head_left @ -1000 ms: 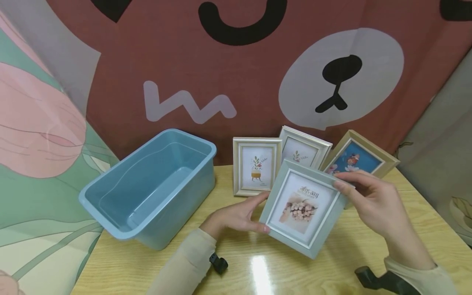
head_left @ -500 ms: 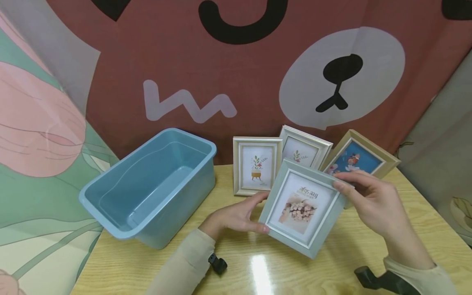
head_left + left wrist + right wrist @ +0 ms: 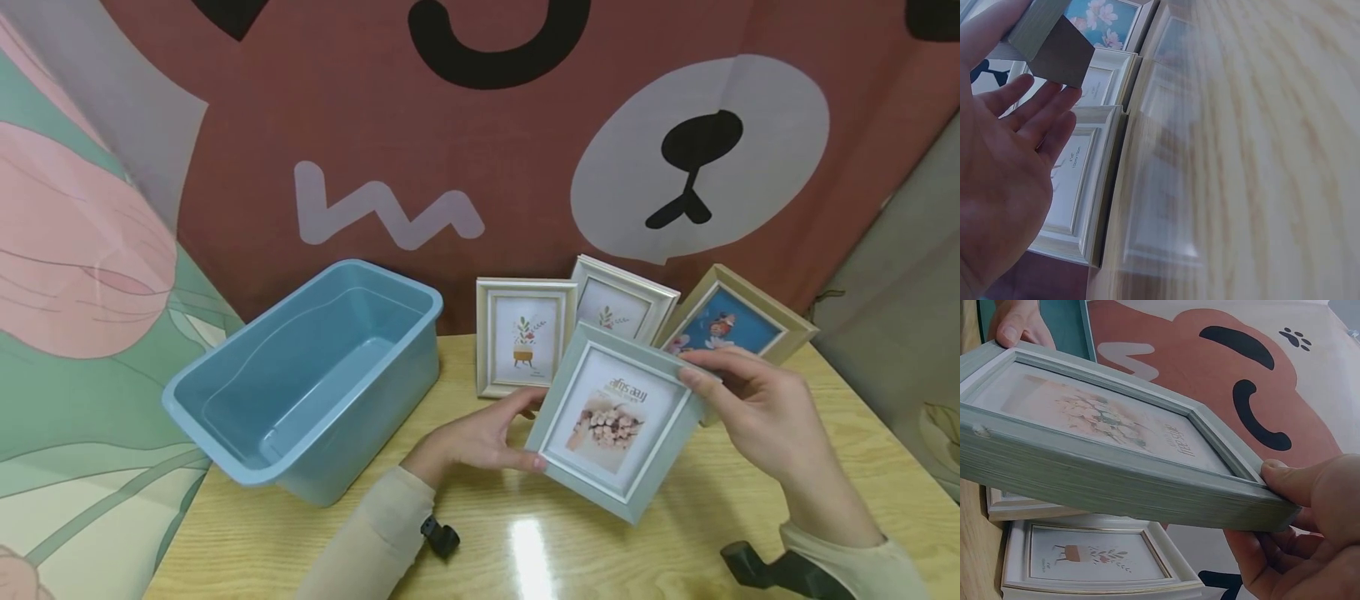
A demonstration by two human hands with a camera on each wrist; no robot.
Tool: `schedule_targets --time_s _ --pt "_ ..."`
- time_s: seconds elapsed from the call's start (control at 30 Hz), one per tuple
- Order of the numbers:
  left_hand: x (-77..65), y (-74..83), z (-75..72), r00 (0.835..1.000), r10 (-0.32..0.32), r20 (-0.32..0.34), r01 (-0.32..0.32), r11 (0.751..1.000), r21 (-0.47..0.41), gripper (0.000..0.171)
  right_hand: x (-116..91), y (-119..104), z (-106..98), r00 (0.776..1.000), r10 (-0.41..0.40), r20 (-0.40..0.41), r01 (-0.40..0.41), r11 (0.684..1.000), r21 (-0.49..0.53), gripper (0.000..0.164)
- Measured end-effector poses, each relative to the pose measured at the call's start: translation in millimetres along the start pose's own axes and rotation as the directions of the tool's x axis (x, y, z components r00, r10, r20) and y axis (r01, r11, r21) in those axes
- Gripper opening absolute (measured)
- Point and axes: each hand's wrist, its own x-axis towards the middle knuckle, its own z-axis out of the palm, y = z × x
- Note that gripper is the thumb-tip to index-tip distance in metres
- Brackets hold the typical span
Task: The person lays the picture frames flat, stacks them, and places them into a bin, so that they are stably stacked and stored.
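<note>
Cloth [image 3: 82,242] with a big pink flower hangs at the far left. Next to it, a blue tub [image 3: 367,433] sits on the wooden table [image 3: 247,542]. A big red bear [image 3: 525,167] is drawn on the back cloth. Then I see the person's left hand [image 3: 480,437], with its thumb on the front of a grey-green picture frame [image 3: 611,417] and its fingers behind, grasping the low left corner. Behind that frame stands a white frame [image 3: 525,337] with a plant picture. A silvery frame [image 3: 626,292] is just beside it, partly hidden. The grey-green frame is tipped and held up off the table, between the two hands. To the right, a tan frame [image 3: 731,321] with a blue picture leans behind the right hand [image 3: 765,408], which pinches the grey-green frame's top right corner.
</note>
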Motion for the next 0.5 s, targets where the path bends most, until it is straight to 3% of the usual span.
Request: schedule_targets --time_s 0.2,0.5 --pt "-0.8 0.1 -1.3 1.000 0.016 -0.013 -0.015 0.999 0.035 0.088 -0.2 0.4 0.2 1.000 0.006 -0.002 -0.006 1.000 -0.003 0.021" --pt "-3.3 -1.4 -0.6 0.998 -0.064 -0.002 0.064 0.998 0.024 0.073 -1.3 1.7 1.7 1.000 -0.020 -0.014 0.020 1.000 0.020 0.020"
